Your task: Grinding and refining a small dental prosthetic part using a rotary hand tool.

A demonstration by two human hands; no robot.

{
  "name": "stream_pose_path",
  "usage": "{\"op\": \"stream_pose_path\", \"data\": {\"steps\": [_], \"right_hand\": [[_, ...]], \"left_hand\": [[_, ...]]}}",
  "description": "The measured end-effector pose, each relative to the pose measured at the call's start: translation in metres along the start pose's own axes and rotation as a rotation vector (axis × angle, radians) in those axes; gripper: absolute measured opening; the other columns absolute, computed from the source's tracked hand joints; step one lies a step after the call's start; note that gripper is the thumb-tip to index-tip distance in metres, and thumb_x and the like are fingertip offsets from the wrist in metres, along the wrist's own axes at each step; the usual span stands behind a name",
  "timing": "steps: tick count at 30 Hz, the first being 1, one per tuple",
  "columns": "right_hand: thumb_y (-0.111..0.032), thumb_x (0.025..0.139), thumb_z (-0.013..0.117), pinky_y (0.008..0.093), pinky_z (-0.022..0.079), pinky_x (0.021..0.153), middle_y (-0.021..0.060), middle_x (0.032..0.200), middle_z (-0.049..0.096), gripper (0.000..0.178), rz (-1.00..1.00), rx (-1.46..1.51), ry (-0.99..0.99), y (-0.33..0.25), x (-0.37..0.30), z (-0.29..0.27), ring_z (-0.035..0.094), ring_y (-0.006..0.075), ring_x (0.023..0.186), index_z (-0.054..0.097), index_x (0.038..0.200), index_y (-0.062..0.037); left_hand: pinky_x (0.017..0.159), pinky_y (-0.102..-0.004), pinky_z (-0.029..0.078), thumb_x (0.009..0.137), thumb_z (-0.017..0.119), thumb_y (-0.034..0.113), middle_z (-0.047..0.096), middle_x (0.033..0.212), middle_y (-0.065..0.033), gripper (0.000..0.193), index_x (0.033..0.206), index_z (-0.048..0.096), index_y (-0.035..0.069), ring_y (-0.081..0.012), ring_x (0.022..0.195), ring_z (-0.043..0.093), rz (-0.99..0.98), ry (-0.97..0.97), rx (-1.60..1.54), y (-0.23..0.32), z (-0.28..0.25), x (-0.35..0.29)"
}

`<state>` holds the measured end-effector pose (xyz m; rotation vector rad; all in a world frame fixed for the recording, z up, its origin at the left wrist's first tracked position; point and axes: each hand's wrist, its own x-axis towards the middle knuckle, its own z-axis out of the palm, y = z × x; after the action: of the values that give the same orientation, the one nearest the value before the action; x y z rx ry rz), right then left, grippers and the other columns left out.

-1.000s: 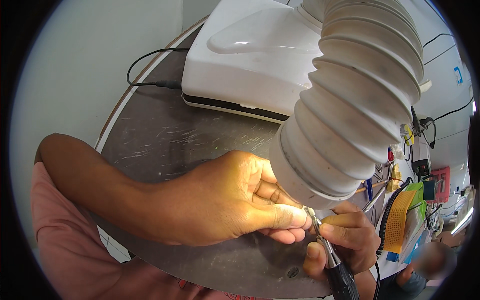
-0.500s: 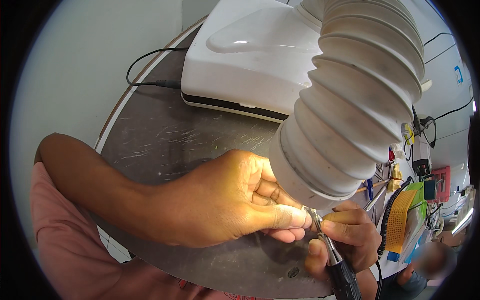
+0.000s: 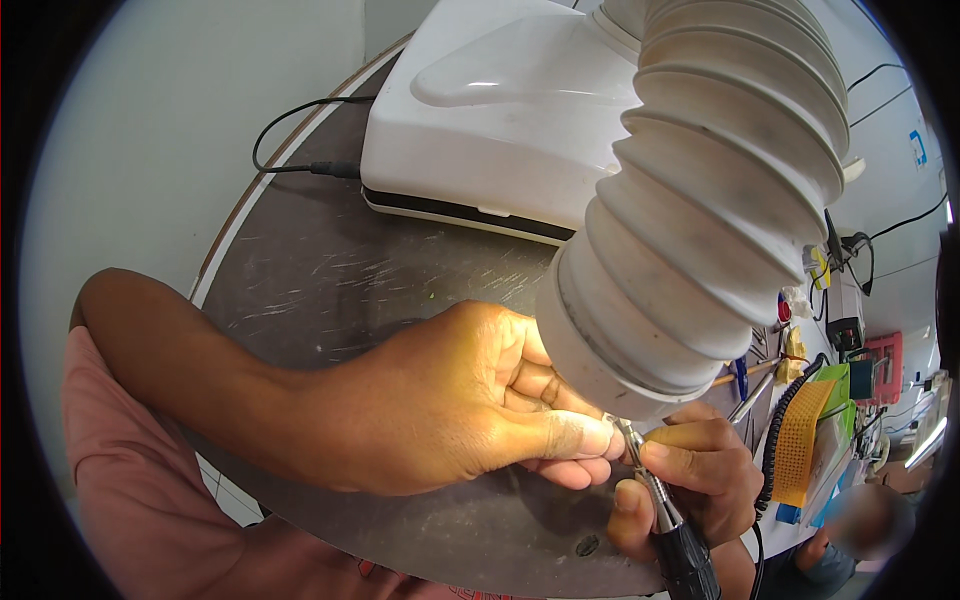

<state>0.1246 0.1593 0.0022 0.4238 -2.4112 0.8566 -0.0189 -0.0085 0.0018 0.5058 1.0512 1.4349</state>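
A rotary handpiece (image 3: 668,512) with a black grip and a silver nose is held in my right hand (image 3: 705,470), thumb and fingers closed around its metal front. Its tip points up and left, meeting the fingertips of my left hand (image 3: 470,400). Those fingers are pinched together on something small and pale, mostly hidden, which I cannot make out. Right above both hands hangs the wide mouth of a ribbed white hose (image 3: 700,220). Bright light falls on the left hand and its pinch.
The hose joins a white machine (image 3: 490,120) standing on the dark scratched table (image 3: 400,280), with a black cable (image 3: 290,125) at its left. On the right lie tools, an orange mesh sheet (image 3: 800,440) and a red basket (image 3: 882,365). Another person (image 3: 865,525) is at the lower right.
Almost nothing differs. The handpiece and my right hand have shifted very slightly; my left hand keeps its pinch in the same place.
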Motion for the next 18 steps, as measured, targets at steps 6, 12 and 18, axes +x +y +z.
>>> {"op": "stream_pose_path", "data": {"steps": [6, 12, 18], "right_hand": [[-0.012, 0.074, 0.069, 0.0308, 0.047, 0.062, 0.0125, 0.072, 0.058, 0.031, -0.005, 0.011, -0.004, 0.0019, 0.0003, 0.0014, 0.054, 0.0192, 0.06, 0.055, 0.098, 0.0023], [-0.012, 0.074, 0.069, 0.0323, 0.049, 0.064, 0.0124, 0.072, 0.059, 0.03, 0.015, 0.002, -0.006, 0.0003, 0.0, 0.001, 0.055, 0.0191, 0.061, 0.055, 0.097, 0.0022], [-0.013, 0.075, 0.069, 0.0333, 0.05, 0.068, 0.0131, 0.072, 0.061, 0.029, 0.013, 0.006, 0.004, 0.0004, 0.0003, 0.0011, 0.058, 0.0201, 0.063, 0.055, 0.096, 0.0018]], "left_hand": [[0.077, -0.0252, 0.055, 0.089, 0.062, 0.008, 0.067, 0.096, -0.0108, 0.025, 0.11, 0.056, -0.005, -0.0127, 0.085, 0.065, -0.081, 0.01, -0.006, 0.0061, 0.0009, 0.0009], [0.076, -0.025, 0.055, 0.089, 0.063, 0.008, 0.067, 0.093, -0.0105, 0.023, 0.108, 0.057, -0.005, -0.0122, 0.082, 0.065, -0.023, 0.003, -0.025, -0.0012, -0.0008, 0.0018], [0.076, -0.0256, 0.055, 0.089, 0.062, 0.008, 0.066, 0.093, -0.0107, 0.022, 0.106, 0.057, -0.006, -0.0125, 0.082, 0.065, 0.028, 0.002, -0.042, -0.0025, -0.0006, 0.0008]]}}
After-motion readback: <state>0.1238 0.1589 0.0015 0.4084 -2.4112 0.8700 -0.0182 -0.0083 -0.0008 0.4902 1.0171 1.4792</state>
